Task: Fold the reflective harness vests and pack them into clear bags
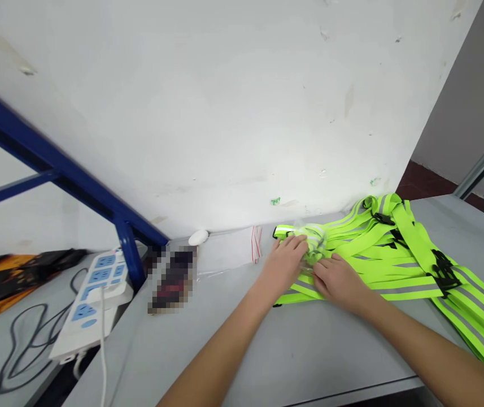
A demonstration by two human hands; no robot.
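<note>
A bundled neon-yellow reflective strap point(314, 238) with silver stripes sits in a clear plastic bag point(309, 261), between my two hands. My left hand point(283, 261) rests over the bag's left side, its fingers curled onto it. From the right, my right hand point(338, 281) pinches the bag's near edge, with its fingers closed. Under and behind the bag lies a spread of more neon-yellow reflective straps point(409, 288), with black buckles point(444, 271) among them. Where the bag's opening is, I cannot tell.
Clear zip bags point(227, 251) with red seal lines lie on the grey table point(242, 362), left of my hands. Nearby are a white oval object point(198, 237) and a blurred-out item point(173, 280). A blue metal frame point(84, 192) and a white power strip point(93, 299) with cables stand further left.
</note>
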